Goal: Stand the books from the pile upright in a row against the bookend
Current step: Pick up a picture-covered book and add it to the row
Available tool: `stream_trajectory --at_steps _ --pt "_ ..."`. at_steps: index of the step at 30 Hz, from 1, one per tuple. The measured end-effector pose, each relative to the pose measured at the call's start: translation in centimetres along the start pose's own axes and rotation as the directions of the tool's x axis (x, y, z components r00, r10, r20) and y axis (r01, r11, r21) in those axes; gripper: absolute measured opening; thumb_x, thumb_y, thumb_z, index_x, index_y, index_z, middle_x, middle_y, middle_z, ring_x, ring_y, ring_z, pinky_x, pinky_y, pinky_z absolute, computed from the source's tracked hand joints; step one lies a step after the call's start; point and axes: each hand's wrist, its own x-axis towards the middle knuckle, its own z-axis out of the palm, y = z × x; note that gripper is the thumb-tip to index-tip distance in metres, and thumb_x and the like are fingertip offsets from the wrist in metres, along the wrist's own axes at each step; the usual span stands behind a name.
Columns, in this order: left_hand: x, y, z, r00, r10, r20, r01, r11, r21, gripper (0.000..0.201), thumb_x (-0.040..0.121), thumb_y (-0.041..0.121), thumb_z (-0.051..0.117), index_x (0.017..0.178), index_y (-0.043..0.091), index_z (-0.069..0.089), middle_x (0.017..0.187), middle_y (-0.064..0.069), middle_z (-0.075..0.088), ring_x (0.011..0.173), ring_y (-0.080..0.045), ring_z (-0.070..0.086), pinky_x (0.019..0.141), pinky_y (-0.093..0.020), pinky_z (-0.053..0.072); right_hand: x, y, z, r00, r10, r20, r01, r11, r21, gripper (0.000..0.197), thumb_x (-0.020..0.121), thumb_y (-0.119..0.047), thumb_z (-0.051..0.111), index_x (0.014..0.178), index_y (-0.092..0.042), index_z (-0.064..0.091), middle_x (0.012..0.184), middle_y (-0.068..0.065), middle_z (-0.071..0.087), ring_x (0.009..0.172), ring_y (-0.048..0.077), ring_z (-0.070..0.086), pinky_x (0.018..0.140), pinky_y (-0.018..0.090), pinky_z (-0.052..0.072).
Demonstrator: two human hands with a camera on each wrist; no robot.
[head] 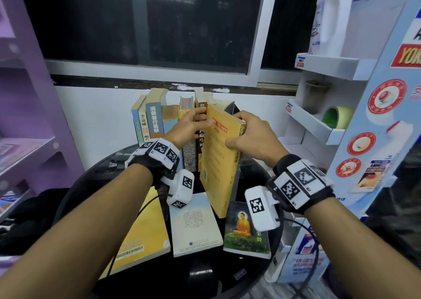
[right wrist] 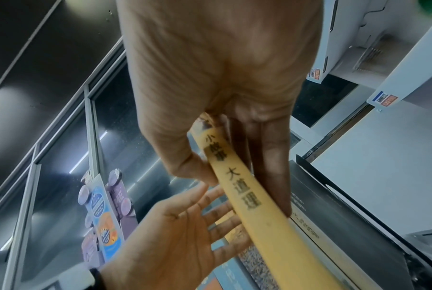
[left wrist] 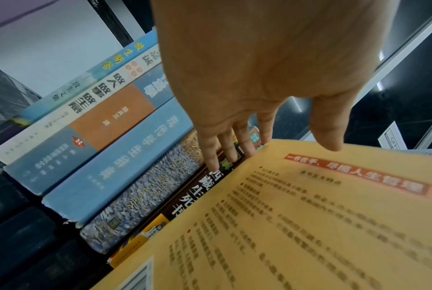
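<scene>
Several books [head: 155, 120] stand upright in a row at the back of a round black table [head: 205, 282]. My right hand [head: 246, 134] grips a yellow book [head: 218, 161] by the top of its spine, thumb on one cover and fingers on the other. It is tilted, between the row's dark-spined last book [left wrist: 197, 188] and the black bookend [head: 230, 108]. My left hand [head: 193, 123] lies with straight fingers [left wrist: 224, 149] on that dark spine, beside the yellow book [left wrist: 309, 215]. The right wrist view shows the yellow spine [right wrist: 234, 176] next to the bookend [right wrist: 346, 215].
Three books lie flat at the table's front: a yellow one [head: 141, 235], a cream one [head: 196, 225] and one with a seated orange figure [head: 246, 230]. A purple shelf [head: 27, 116] stands left, white display shelves [head: 319, 125] with a tape roll [head: 337, 116] right. Cables hang from both wrists.
</scene>
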Motion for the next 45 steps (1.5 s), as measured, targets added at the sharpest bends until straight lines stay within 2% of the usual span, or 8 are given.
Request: stream_trajectory --at_steps 3,7,13,18,22,26,36,45 --pt "0.8 -0.3 0.2 1.0 0.003 0.008 -0.003 1.0 -0.03 0.058 0.09 0.021 0.063 0.142 0.021 0.037 0.126 0.0 0.053 0.119 -0.02 0.052 0.1 -0.038 0.043 0.4 -0.2 -0.4 0.999 0.039 0.035 -0.039 0.999 -0.022 0.046 0.07 -0.01 0.077 0.107 -0.023 0.054 0.097 0.001 0.064 0.082 0.018 0.065 0.06 0.035 0.061" --pt "1.4 -0.6 0.3 1.0 0.004 0.0 -0.004 0.997 -0.071 0.058 0.09 0.013 0.063 0.141 0.014 0.036 0.115 -0.002 0.056 0.103 -0.013 0.059 0.079 -0.023 0.049 0.7 -0.5 -0.1 0.998 0.044 0.038 -0.042 0.998 -0.05 0.039 0.08 -0.02 0.074 0.112 -0.023 0.053 0.1 0.0 0.061 0.08 0.016 0.064 0.053 0.028 0.058" --pt "1.7 -0.3 0.3 1.0 0.014 -0.021 -0.014 1.0 -0.022 0.053 0.089 0.016 0.065 0.136 0.015 0.039 0.121 -0.004 0.055 0.099 -0.009 0.058 0.07 -0.017 0.047 1.1 -0.6 0.3 1.0 0.015 -0.002 -0.015 0.994 -0.112 0.04 0.086 -0.025 0.07 0.124 -0.02 0.057 0.11 0.003 0.063 0.09 0.019 0.062 0.072 0.032 0.057" --pt "2.2 0.4 0.0 0.985 0.128 -0.118 -0.119 0.989 0.084 0.056 0.085 0.021 0.071 0.134 0.015 0.045 0.12 -0.001 0.058 0.109 -0.016 0.057 0.088 -0.027 0.049 1.2 -1.1 -1.0 0.999 0.02 -0.045 -0.023 0.999 -0.049 0.033 0.087 -0.022 0.07 0.118 -0.021 0.058 0.102 0.0 0.062 0.088 0.02 0.065 0.068 0.03 0.057" --pt "2.9 1.2 -0.8 0.915 0.282 -0.289 -0.225 0.95 0.215 0.043 0.083 0.018 0.072 0.123 0.021 0.056 0.112 0.004 0.061 0.105 -0.013 0.059 0.096 -0.036 0.05 1.7 -1.6 -3.2 0.997 0.062 -0.044 -0.063 0.998 -0.021 0.025 0.087 -0.018 0.07 0.107 -0.021 0.056 0.1 0.004 0.066 0.078 0.019 0.069 0.054 0.03 0.059" --pt "3.6 2.0 -1.5 0.856 0.383 -0.346 -0.238 0.888 0.394 0.045 0.084 0.022 0.07 0.127 0.021 0.056 0.125 0.004 0.058 0.112 -0.008 0.052 0.097 -0.029 0.043 2.3 -1.5 -4.9 0.994 0.099 -0.049 -0.102 0.994 -0.051 0.026 0.086 -0.017 0.072 0.107 -0.019 0.056 0.101 0.007 0.067 0.081 0.023 0.07 0.061 0.04 0.062" --pt "6.1 1.3 -2.3 0.967 0.193 -0.164 -0.083 0.855 0.512 0.07 0.083 0.042 0.07 0.144 0.028 0.04 0.153 0.0 0.034 0.139 -0.019 0.033 0.113 -0.046 0.032 4.7 0.3 -4.7 0.984 0.136 -0.111 -0.152 0.977 -0.149 0.027 0.088 -0.018 0.069 0.106 -0.021 0.05 0.111 0.009 0.065 0.09 0.027 0.068 0.065 0.04 0.061" --pt "7.7 1.0 -3.3 0.986 0.142 -0.09 -0.071 0.836 0.544 0.08 0.078 0.043 0.074 0.147 0.031 0.036 0.156 -0.001 0.029 0.142 -0.021 0.028 0.113 -0.044 0.027 7.9 1.0 -2.4 0.976 0.128 -0.175 -0.152 0.979 -0.133 0.039 0.089 -0.021 0.068 0.125 -0.018 0.054 0.119 0.008 0.063 0.099 0.028 0.065 0.078 0.044 0.059"
